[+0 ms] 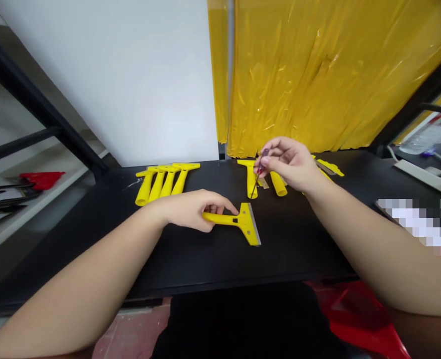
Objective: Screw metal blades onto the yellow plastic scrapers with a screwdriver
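- Item under inspection: yellow plastic scraper [228,219] with a flared head and two round metal fasteners, in the left fingers. Its handle end lies within the grip; its head extends to the right of the fingertips.
- Straight metal blade [255,227]: along the outer edge of that head, farthest from the left fingers. Whether the head touches the surface below cannot be determined.
- Left hand [190,209]: fingers curled about the handle, gripping it, the index finger reaching along it toward the head.
- Right hand [293,164]: thumb and fingers pinching a thin screwdriver with dark reddish handle and slim metal shaft [260,170]. Shaft slants down from the fingertips to near the head's upper corner; contact cannot be confirmed.
- Upright yellow plastic scraper handle [251,180]: just behind the screwdriver shaft, below and left of the right fingertips.
- Second yellow tubular handle [280,185]: below the right fingers.
- Flat yellow pieces [330,167]: right of the right hand.
- Row of four yellow plastic scraper handles [168,182]: beyond the left fingers, side by side.
- Black tabletop [220,264]: beneath both hands.
- Wrinkled yellow plastic sheeting [318,75]: beyond the right fingers.
- Smooth white panel [130,80]: beyond the left fingers.
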A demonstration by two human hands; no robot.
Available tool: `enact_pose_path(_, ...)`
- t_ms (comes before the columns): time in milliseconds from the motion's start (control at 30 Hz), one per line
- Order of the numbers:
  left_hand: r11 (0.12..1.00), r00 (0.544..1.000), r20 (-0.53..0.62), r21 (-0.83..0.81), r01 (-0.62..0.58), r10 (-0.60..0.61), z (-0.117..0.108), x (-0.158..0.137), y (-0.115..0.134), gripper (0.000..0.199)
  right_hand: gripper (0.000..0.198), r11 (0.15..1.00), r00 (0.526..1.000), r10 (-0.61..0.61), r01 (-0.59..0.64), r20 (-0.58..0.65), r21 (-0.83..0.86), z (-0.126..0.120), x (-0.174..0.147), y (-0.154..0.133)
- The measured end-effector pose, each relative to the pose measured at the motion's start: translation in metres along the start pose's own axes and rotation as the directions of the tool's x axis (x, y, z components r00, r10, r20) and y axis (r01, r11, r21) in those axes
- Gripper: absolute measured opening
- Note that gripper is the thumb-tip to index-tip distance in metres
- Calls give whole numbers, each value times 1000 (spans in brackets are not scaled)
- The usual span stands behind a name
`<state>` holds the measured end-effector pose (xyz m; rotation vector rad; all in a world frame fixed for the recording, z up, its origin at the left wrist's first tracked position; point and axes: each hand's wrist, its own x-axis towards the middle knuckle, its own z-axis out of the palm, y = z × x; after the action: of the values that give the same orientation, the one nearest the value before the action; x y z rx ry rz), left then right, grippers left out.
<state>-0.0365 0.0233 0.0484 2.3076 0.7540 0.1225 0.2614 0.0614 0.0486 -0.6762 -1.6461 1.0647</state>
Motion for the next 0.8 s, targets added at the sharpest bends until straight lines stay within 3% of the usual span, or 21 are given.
enact_pose_path(200,996,1000,11,85,6,-7,4,5,-7,72,46,997,998,61,-60,-23,55,8,-15,11)
enact_pose_path(400,996,995,-45,41,-85,86,15,13,-10,44,45,998,997,61,-61,38,14,19,-18,10)
enact_pose_path(567,993,991,-61,7,-116,116,19,16,-15,36,46,998,996,60,-61,66,24,20,-19,16)
enact_pose_path(800,998,996,-85,45,36,-32,20,17,-16,47,49,998,998,22,-25,52,49,17,-18,24)
